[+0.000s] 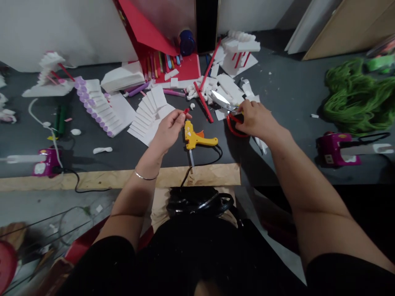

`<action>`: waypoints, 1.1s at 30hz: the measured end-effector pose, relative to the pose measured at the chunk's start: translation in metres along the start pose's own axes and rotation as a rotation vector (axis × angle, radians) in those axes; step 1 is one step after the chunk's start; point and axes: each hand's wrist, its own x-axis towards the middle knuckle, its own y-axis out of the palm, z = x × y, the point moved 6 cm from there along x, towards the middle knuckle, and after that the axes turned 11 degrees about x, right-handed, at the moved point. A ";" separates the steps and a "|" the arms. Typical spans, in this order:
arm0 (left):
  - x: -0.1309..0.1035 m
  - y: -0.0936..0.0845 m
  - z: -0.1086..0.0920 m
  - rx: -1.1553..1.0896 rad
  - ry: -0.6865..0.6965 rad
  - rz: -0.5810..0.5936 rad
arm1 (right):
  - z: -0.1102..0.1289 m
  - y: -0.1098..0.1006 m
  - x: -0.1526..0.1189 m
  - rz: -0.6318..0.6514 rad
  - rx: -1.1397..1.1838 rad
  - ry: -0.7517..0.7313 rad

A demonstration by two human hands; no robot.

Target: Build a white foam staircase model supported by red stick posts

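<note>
We note left hand (169, 128) pinching red piece (186, 111), right hand (256, 119) on scissors (222, 100). Yellow glue gun (191, 139) lies near worktop's (296, 98) front edge.

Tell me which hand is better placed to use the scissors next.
Probably the right hand: it is already at the handle end of the scissors, while the left hand is farther off, pinching a small red piece.

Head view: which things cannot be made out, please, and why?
In the head view:
Small red piece: its full length is hidden by the left grip.
Red-handled scissors: partly covered at the handle end by the right grip.
Red round object: cut off by the left edge.
Label on the purple tool at right: too small to read.
</note>
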 end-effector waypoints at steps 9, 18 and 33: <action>0.003 -0.004 -0.006 0.017 0.030 -0.087 | 0.014 -0.050 -0.026 -0.115 0.343 0.127; 0.010 0.011 -0.008 -0.176 -0.059 -0.092 | 0.074 -0.016 -0.038 0.079 0.526 -0.044; 0.010 0.011 0.000 -0.140 -0.086 -0.109 | 0.096 -0.008 -0.036 -0.027 0.407 -0.119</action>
